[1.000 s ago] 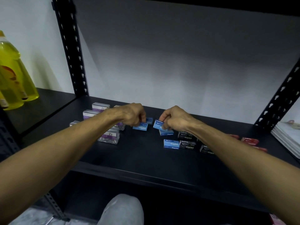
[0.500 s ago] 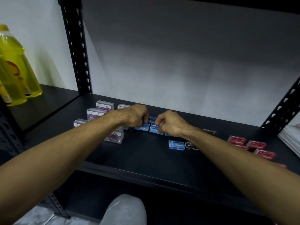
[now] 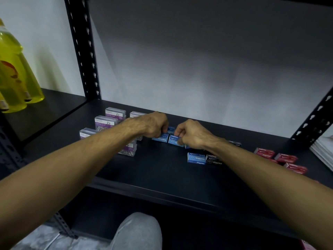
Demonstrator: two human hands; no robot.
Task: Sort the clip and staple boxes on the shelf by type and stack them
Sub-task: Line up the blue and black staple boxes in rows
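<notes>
Bare forearms, no sleeves; grey trouser knee (image 3: 137, 231) below.

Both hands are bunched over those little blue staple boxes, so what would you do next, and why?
Probably set the blue box in the right hand down beside the one under the left hand, then fetch the stray blue staple box lying beside the black box.

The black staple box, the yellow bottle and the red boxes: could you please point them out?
black staple box (image 3: 213, 159): head view, its front label.
yellow bottle (image 3: 16, 73): head view, its body.
red boxes (image 3: 286, 158): head view, one box's top.
</notes>
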